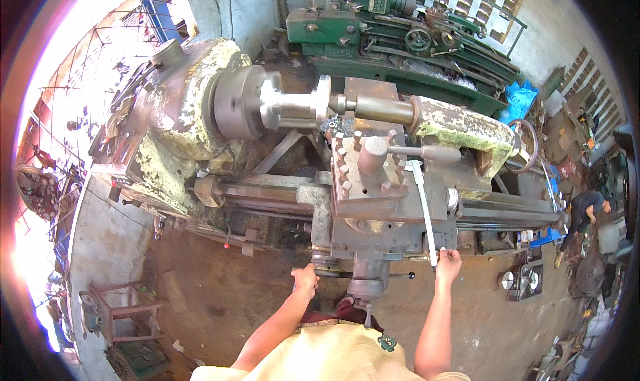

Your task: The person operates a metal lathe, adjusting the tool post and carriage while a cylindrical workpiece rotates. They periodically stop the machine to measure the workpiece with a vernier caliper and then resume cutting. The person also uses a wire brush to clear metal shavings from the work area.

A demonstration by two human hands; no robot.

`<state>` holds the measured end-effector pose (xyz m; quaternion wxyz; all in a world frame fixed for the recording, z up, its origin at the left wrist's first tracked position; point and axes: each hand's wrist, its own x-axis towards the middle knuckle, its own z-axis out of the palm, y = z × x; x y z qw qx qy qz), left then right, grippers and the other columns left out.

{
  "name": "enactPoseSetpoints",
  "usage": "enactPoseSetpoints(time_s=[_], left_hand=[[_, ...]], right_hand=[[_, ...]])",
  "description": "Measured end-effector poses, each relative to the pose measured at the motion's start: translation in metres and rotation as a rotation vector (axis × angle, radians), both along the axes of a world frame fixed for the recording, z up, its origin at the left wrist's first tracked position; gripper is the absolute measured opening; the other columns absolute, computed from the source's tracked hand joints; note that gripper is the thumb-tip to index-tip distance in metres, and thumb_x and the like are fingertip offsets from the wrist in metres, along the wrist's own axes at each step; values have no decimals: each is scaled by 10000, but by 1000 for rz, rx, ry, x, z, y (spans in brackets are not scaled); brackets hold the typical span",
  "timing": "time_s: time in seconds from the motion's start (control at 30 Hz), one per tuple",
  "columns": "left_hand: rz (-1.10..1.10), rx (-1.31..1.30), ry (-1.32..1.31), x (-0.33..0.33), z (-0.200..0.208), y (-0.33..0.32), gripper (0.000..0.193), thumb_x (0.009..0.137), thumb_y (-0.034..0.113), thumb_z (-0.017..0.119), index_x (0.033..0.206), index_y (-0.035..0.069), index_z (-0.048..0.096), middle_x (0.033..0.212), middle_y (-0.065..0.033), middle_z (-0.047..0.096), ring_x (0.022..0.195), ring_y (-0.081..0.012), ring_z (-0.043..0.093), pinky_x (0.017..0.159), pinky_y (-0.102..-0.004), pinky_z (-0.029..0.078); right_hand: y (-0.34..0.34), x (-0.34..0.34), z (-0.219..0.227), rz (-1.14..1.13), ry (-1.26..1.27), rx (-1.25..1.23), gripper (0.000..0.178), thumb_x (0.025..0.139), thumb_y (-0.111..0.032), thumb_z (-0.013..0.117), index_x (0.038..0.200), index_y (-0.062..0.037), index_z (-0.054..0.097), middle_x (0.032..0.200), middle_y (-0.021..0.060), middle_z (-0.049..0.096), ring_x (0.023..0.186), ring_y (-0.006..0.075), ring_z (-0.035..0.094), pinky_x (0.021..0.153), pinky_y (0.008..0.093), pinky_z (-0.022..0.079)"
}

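In front of me a worn metal lathe carries a shiny turned workpiece (300, 106) between its chuck (239, 102) and its tailstock centre. My left hand (305, 280) is closed round the left end of a crank handle (340, 274) at the front of the carriage. A long silver caliper (426, 211) lies slantwise on the carriage, right of the square tool post (371, 174). My right hand (449, 264) has its fingers closed at the caliper's near end; the exact grip is partly hidden.
The tailstock (460, 131) with its handwheel (522, 146) stands at the right. A green lathe (400, 54) is behind, by the wall. Another person (587, 211) bends down at the far right. A small wooden stand (127, 308) is at the left.
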<state>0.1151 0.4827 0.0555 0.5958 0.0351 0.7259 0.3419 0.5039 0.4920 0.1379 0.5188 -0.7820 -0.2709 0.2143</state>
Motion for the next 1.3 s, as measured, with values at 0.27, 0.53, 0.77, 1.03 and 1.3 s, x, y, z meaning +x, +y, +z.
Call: enactPoseSetpoints(time_s=[0.27,0.53,0.77,1.03,1.3], left_hand=[[-10,-10,2,-1,3,0,282,880,227,566,1071,54,453,621,-56,469,462,-142,403,430,-330,327],[50,-1,37,2,5,1,189,851,188,590,915,43,485,569,-58,461,421,-140,401,402,-324,332],[14,-22,46,0,5,2,169,857,200,576,905,52,509,560,-51,460,412,-137,394,397,-320,324],[31,-16,24,-3,-1,1,159,855,191,580,910,54,521,562,-55,467,412,-139,393,399,-313,321],[48,-7,73,1,4,1,187,850,190,595,924,34,523,574,-66,475,416,-147,398,401,-325,323]], right_hand=[[1,9,-17,-17,83,2,156,920,-75,641,803,-23,551,668,-34,523,585,39,429,524,232,332],[-1,10,-21,-52,132,35,186,896,-100,673,777,-1,569,603,-18,522,554,64,442,522,262,366],[0,8,-19,-36,102,44,152,901,-82,666,810,-10,567,628,-18,547,539,44,450,497,241,343],[2,5,-10,-14,180,78,151,910,-57,648,795,-17,559,622,-39,513,520,33,403,469,239,296],[2,7,-15,-15,182,73,165,908,-56,648,775,-19,557,625,-44,498,543,39,399,493,240,307]])
